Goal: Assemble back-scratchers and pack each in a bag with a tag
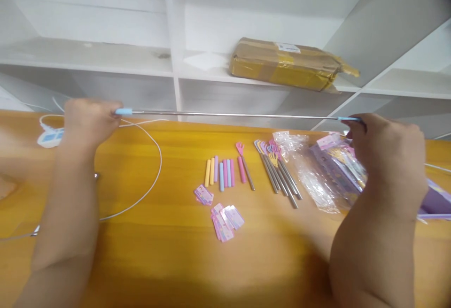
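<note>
Seems to be a small packing room or workshop; cannot tell more exactly. Has a glossy yellow-brown wooden table (141,256), spread with pink printed cards (223,228), short pastel tubes (226,173), grouped metal rods (269,172) and crinkled clear plastic wrapping (315,183). Shows, behind it, a tape-wrapped brown cardboard box (285,65) on open white shelves (105,63).

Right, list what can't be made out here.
All in the head view:
Rod's right tip: hidden in the right hand's grip.
Print on the cards: too small and blurred.
Inside of the carton: hidden by its taped sides.
Full shape of the purple item: cut off by the right edge.
</note>
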`<control>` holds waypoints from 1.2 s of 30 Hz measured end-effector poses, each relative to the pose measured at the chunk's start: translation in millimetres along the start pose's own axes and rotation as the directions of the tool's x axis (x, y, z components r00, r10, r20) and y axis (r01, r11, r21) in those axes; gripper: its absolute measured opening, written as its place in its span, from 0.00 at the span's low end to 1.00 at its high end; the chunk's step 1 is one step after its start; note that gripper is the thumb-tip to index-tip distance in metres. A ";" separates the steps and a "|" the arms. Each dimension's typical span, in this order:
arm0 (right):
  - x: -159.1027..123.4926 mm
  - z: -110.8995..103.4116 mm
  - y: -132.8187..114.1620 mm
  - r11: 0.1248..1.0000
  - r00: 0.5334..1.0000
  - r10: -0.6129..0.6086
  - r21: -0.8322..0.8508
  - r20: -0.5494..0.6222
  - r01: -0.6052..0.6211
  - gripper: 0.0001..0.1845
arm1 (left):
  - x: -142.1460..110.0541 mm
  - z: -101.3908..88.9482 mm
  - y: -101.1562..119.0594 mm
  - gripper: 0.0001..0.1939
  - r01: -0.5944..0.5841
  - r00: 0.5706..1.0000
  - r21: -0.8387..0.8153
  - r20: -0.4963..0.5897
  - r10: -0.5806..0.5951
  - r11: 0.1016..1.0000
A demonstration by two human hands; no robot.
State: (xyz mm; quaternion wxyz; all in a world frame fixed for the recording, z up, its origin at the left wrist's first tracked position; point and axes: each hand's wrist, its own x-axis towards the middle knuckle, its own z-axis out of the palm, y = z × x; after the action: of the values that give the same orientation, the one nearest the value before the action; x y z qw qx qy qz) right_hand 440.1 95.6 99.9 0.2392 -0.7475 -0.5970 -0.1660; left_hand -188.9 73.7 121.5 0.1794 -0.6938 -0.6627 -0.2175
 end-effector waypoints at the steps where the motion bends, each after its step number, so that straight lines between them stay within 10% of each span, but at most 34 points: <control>1: -0.5 0.3 -0.6 0.999 0.999 -0.033 0.004 -0.014 0.033 0.08 | -0.2 -0.7 2.8 0.13 -0.009 1.000 0.014 0.002 0.009 1.000; 12: -49.2 38.8 -96.0 0.916 0.904 -0.401 -0.072 -0.145 0.395 0.17 | -13.9 32.3 82.2 0.11 -0.148 0.985 0.333 0.135 0.108 0.931; 19: -47.5 20.2 -89.3 0.920 0.899 -0.392 -0.077 -0.193 0.385 0.20 | -22.5 17.0 83.5 0.12 -0.211 0.975 0.361 0.018 0.219 0.908; 36: -83.8 -13.3 -124.9 0.799 0.722 -0.596 -0.169 -0.350 0.578 0.13 | -56.7 1.7 122.5 0.13 -0.319 0.911 0.310 -0.159 0.380 0.896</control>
State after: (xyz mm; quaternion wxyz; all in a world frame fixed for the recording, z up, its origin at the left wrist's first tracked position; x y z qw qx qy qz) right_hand 299.8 41.6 86.1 0.2690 -0.4776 -0.7393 -0.3910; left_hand -68.2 19.9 94.4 0.3819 -0.7422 -0.5268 -0.1605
